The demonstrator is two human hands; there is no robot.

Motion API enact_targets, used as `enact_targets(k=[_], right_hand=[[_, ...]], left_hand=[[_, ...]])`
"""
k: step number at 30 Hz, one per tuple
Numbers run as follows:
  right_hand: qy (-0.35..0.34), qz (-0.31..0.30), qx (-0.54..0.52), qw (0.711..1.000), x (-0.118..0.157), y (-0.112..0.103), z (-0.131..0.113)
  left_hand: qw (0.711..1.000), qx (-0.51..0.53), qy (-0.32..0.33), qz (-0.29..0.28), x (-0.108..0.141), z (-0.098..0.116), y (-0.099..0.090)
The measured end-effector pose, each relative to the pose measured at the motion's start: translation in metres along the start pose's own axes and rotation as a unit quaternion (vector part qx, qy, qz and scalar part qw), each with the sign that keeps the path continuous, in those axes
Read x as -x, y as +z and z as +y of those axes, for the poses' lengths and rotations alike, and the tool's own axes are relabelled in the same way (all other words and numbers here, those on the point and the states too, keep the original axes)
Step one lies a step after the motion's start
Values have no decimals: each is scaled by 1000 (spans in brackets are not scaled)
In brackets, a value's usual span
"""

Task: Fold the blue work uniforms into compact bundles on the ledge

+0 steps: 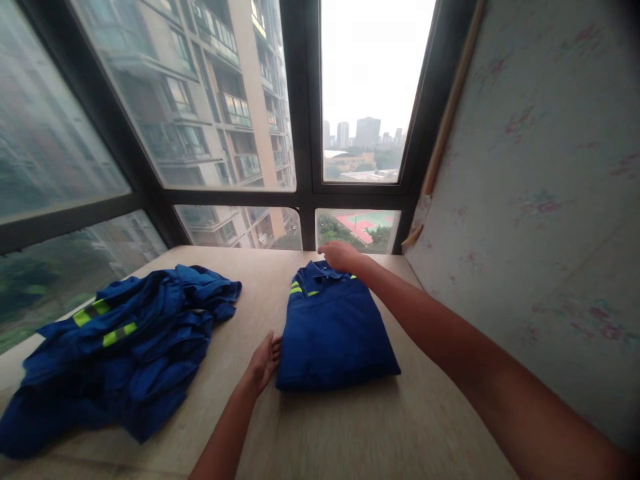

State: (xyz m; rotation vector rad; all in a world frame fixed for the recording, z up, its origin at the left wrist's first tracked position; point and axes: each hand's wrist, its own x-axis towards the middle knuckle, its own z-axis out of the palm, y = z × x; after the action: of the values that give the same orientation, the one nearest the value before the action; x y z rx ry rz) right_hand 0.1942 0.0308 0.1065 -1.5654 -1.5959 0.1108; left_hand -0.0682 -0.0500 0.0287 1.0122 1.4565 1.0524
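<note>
A blue work jacket (333, 333) lies folded into a neat block, its collar at the far end and yellow-green reflective strips near the shoulders. My left hand (265, 363) is at the jacket's left edge, palm side toward it, fingers loosely bent and not closed around the cloth. Reaching over the far right corner, my right hand (341, 255) is above or just at the collar, with a finger stretched to the left; its underside is hidden. To the left, a second blue garment (125, 347) with similar reflective strips lies in a crumpled heap.
Both garments rest on a pale, wood-look window ledge (320, 440). Dark-framed windows (305, 133) close off the back and left side. A wall with floral wallpaper (540, 200) rises on the right. Tall buildings show outside.
</note>
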Motion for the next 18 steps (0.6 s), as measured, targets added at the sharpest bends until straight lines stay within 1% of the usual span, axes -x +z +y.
enact_targets(k=[2, 3, 6, 9, 12, 14, 15, 18], right_hand=[[-12, -25, -4, 1000, -7, 6, 11], [-21, -44, -5, 999, -9, 7, 18], [-30, -88, 0, 996, -4, 10, 49], [-11, -133, 15, 991, 18, 13, 90], [59, -181, 41, 981, 46, 21, 125], [95, -189, 37, 977, 60, 26, 137], [97, -183, 23, 978, 65, 26, 139], [69, -139, -27, 988, 74, 21, 138]], left_hand=[[999, 33, -33, 16, -3, -8, 1], [998, 24, -41, 33, -5, -12, 2], [993, -58, -35, 94, -11, -24, 2], [987, -99, -19, 127, -18, -32, 5], [980, -129, -5, 151, -19, -36, 11], [975, -149, 5, 166, -16, -37, 16], [973, -156, 10, 172, -14, -37, 17], [966, -171, 48, 187, -4, -38, 20]])
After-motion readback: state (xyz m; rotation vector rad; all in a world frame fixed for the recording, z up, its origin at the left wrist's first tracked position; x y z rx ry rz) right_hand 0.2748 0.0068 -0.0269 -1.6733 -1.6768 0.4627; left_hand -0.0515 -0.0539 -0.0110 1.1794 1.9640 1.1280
